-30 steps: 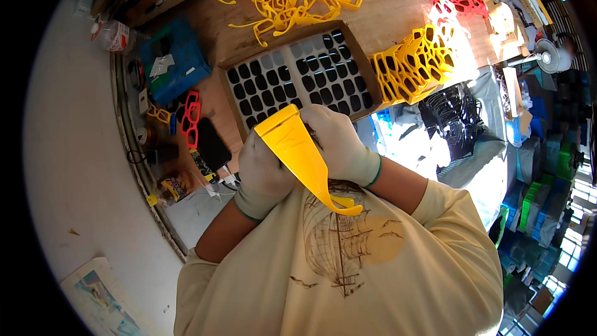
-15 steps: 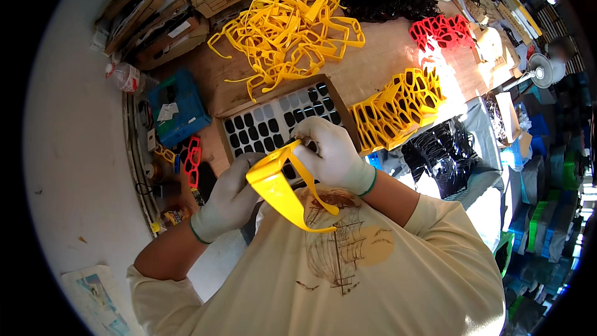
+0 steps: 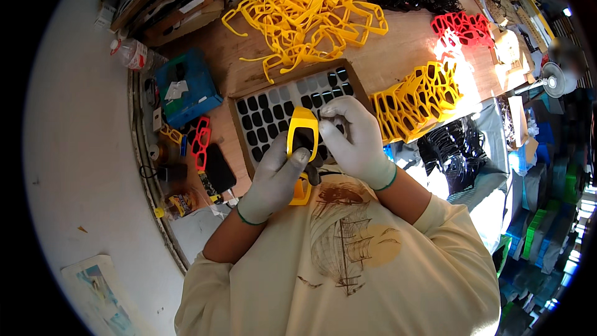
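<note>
Upright in my gloved left hand (image 3: 278, 177) is a yellow glasses frame (image 3: 303, 116), gripped with the thumb on its front and fingers behind. Dark material fills part of its upper rim; whether that is a lens is hard to tell. My right hand (image 3: 360, 141), also in a white glove, curls thumb and forefinger together beside that rim; anything small between the tips cannot be made out. Behind both hands lies a shallow cardboard box (image 3: 239, 134) with rows of dark lenses (image 3: 267, 116), partly covered by the hands.
A heap of yellow frames (image 3: 305, 18) lies beyond the box, and a row of yellow glasses (image 3: 416, 94) stands to its right. Farther right are red frames (image 3: 463, 30). At left sit a blue container (image 3: 186, 90), red frames (image 3: 200, 143) and a black phone-like slab (image 3: 220, 168).
The yellow frame has turned from lying with its temples toward me to standing upright in my left hand. My right hand has moved slightly right, beside the rim. The view has shifted.
</note>
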A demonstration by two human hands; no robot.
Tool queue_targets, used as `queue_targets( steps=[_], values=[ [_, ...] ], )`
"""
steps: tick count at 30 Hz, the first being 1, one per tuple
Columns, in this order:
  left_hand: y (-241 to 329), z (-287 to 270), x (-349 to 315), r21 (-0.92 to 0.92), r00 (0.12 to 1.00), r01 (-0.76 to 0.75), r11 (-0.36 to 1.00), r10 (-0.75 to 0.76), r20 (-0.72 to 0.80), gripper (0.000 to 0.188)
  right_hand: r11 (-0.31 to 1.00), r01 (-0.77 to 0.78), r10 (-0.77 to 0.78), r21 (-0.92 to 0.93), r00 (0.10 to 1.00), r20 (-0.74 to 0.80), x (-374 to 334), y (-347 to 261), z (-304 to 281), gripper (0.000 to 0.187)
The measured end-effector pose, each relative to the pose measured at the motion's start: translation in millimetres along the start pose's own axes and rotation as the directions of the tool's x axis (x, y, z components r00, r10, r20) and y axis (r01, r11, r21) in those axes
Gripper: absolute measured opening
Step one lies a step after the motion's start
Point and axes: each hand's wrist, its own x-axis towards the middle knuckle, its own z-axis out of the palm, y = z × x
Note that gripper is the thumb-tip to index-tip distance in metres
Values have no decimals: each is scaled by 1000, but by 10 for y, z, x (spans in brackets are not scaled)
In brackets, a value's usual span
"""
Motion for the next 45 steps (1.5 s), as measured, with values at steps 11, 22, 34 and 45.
queue_targets(
  steps=[11, 22, 34, 45],
  values=[
    [-87, -297, -330, 218, 995, -67, 974, 82, -61, 33, 675, -642, 493, 363, 759, 425, -244, -205, 304, 24],
    [-149, -250, -460, 214, 958, -232, 949, 261, -118, 20, 958, -286, 261, -4, 867, 424, -372, -463, 233, 17],
    [-175, 27, -402, 69, 982, -134, 989, 142, -125, 23, 957, -288, 249, 24, 865, 435, -556, -394, -38, 17],
    [-171, 117, -356, 337, 996, -69, 939, 86, -36, 26, 760, -594, 474, 265, 785, 400, -609, -357, -152, 22]
  ],
)
